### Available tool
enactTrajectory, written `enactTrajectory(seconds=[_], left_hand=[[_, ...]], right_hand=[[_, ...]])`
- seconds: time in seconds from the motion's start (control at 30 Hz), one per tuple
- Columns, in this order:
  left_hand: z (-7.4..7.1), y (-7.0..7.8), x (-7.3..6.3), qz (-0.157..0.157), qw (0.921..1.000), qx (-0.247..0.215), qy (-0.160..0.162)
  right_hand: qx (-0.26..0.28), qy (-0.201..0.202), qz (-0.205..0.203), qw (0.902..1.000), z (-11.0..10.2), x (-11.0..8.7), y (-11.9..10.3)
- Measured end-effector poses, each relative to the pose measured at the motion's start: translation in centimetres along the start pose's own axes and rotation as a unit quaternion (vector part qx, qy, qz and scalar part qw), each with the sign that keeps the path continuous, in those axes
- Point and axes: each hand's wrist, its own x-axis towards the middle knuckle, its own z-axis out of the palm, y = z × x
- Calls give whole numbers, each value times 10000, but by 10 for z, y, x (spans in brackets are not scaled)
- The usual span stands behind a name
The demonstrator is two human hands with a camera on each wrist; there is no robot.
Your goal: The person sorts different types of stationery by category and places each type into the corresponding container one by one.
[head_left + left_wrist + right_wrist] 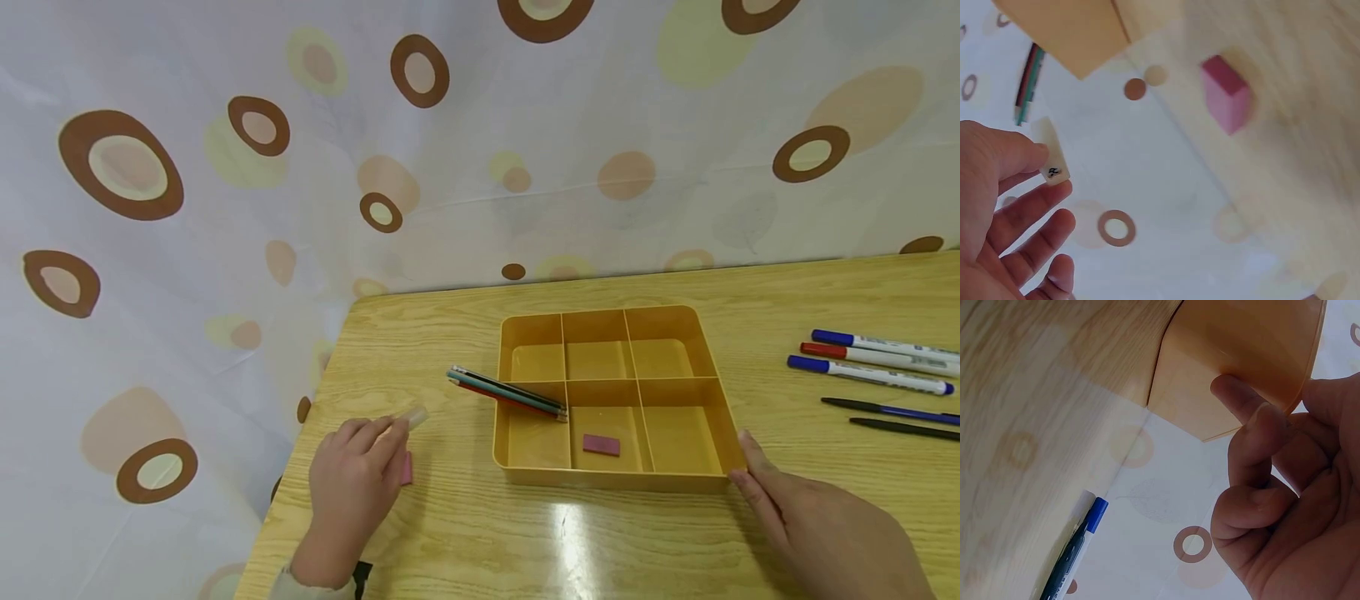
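Between the thumb and fingers of my left hand (352,471) is a whitish eraser (412,417); small dark print shows on the eraser (1052,153) in the left wrist view. A pink eraser (407,469) lies on the table beside that hand, mostly hidden by it in the head view. My right hand (832,525) grips the near right corner of the yellow divided tray (615,479), its index finger along the outer wall in the right wrist view. Inside the tray, a flat reddish-pink eraser (602,445) lies in the front middle compartment. Several pencils (510,393) lean out over the left wall.
Right of the tray, blue- and red-capped markers (870,375) lie on the wooden table (450,533). Two slim pens (892,412) lie nearer me. A patterned cloth (465,233) hangs behind the table and along its left edge.
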Motion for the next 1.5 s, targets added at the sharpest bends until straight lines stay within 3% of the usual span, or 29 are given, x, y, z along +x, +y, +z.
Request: enactTrajectory(seconds=[0.17,0.3,0.7,0.97,1.5], left_hand=[[-6,20,16,363,9961,-193,785],[-6,36,27,612,9910,-344,1138],[10,70,45,1174,9820,-735,1288],[25,88,52,1423,9791,-848,1179],[49,117,66,1554,9864,-528,105]], right_hand=[[15,-56,11,10000,0,1,1],[5,-47,15,10000,-1,1,0],[-21,-110,25,9999,0,2,1],[27,-39,2,10000,1,1,0],[38,-24,41,10000,0,1,0]])
